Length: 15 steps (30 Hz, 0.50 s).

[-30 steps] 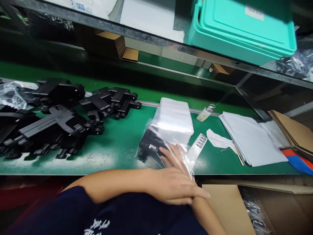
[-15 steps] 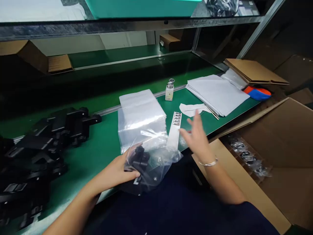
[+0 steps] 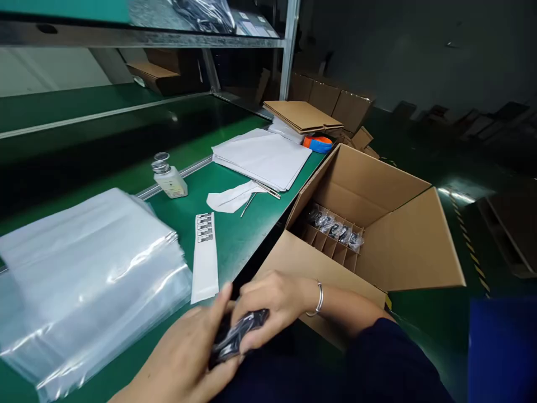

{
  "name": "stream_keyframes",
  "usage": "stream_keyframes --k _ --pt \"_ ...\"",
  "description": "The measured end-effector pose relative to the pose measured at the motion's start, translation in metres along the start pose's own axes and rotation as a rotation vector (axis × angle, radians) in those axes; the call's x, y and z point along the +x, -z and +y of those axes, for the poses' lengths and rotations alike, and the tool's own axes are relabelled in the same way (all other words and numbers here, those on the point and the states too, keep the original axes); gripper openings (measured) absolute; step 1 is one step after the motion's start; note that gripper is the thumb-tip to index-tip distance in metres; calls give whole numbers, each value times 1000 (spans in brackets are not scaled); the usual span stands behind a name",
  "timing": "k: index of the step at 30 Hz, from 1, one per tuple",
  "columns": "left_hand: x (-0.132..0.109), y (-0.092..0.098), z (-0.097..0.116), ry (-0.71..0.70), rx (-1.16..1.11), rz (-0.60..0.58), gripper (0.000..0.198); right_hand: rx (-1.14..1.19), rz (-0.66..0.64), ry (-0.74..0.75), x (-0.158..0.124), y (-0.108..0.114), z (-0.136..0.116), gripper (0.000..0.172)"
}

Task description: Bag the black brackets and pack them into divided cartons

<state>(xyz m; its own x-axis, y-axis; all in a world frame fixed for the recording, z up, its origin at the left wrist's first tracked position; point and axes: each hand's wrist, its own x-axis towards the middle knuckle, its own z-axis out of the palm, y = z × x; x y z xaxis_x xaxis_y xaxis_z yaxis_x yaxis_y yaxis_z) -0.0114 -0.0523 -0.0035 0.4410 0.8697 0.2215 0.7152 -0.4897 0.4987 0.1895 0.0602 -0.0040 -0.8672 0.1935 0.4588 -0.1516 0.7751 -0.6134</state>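
Observation:
A black plastic part in a clear plastic bag (image 3: 237, 337) is held between both hands, in front of the bench edge. My left hand (image 3: 184, 352) closes round it from the left. From the other side my right hand (image 3: 268, 308), with a bracelet at the wrist, grips its upper end. Much of the part is covered by fingers and wrapped film. Just beyond the hands lies a white strip of printed labels (image 3: 205, 257). To the left is a stack of clear plastic bags (image 3: 96, 274).
An open carton (image 3: 403, 246) with cardboard dividers and several bagged black parts stands at right. On the green bench (image 3: 235, 240) are a pump bottle (image 3: 170, 179), white sheets (image 3: 264, 157), a paper scrap (image 3: 230, 198) with tweezers, blue-orange tape (image 3: 319, 144) and flat cardboard (image 3: 302, 115).
The view has swung right toward the carton. My right hand, open and apart before, has come over and gripped the bagged part. The loose bag is now wrapped close round the part.

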Motion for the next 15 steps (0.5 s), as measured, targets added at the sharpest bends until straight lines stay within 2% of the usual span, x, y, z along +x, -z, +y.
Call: stream_keyframes --k 2,4,6,7,8,9,10,12,15 --pt "17 -1 7 -26 5 7 86 36 96 -154 -28 19 -8 27" --pt "27 -1 6 -4 20 63 80 -4 276 -455 -58 47 -19 30" --pt "30 -1 -4 58 27 77 72 -142 645 -771 -91 82 -25 32" --pt "28 -1 -10 94 24 56 66 -249 842 -878 -107 99 -24 31" --pt "26 -2 -17 123 15 22 59 -353 969 -961 -123 115 -20 29" --pt "23 -4 -24 144 4 -21 52 -449 1034 -1028 -137 127 -10 27" --pt "19 -7 -31 156 -8 -61 46 -525 1040 -1087 -149 136 4 25" --pt "13 -13 -41 181 -26 -117 39 -600 957 -1226 -164 142 43 23" --pt "5 -18 -51 242 -52 -158 36 -553 763 -1406 -167 122 108 22"
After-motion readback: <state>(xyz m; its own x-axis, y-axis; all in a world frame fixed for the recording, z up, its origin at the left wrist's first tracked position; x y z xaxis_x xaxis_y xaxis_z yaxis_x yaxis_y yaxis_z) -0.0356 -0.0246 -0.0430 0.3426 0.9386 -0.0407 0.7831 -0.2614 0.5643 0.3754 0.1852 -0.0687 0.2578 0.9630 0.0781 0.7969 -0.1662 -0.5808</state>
